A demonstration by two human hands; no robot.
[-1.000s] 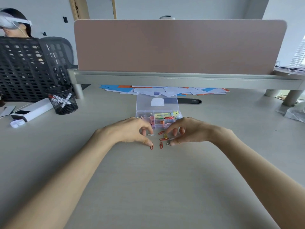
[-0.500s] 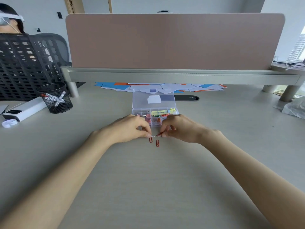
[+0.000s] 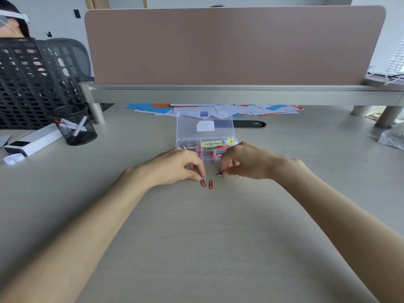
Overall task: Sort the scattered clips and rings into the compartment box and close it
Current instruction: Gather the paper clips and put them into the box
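Observation:
A clear compartment box (image 3: 205,136) stands open on the desk, its lid tilted back, with coloured clips inside. Two red paper clips (image 3: 206,183) lie on the desk just in front of it. My left hand (image 3: 175,166) rests left of them, thumb and forefinger pinched on a small white clip (image 3: 203,178) at the desk surface. My right hand (image 3: 242,161) is just right of the clips and partly covers the box's front; its fingertips pinch a red clip (image 3: 219,173). A small metal ring (image 3: 238,176) peeks out under this hand.
A black mesh pen cup (image 3: 73,125) and a white device (image 3: 32,141) stand at the left. Coloured papers (image 3: 214,109) and a black oblong object (image 3: 249,124) lie behind the box under a shelf with a pink divider (image 3: 234,44). A person sits far left behind a mesh chair.
Several clips that lay in front of the box a second ago are gone from the desk; two red ones are left. Both hands closed into pinches, and the view shifted slightly.

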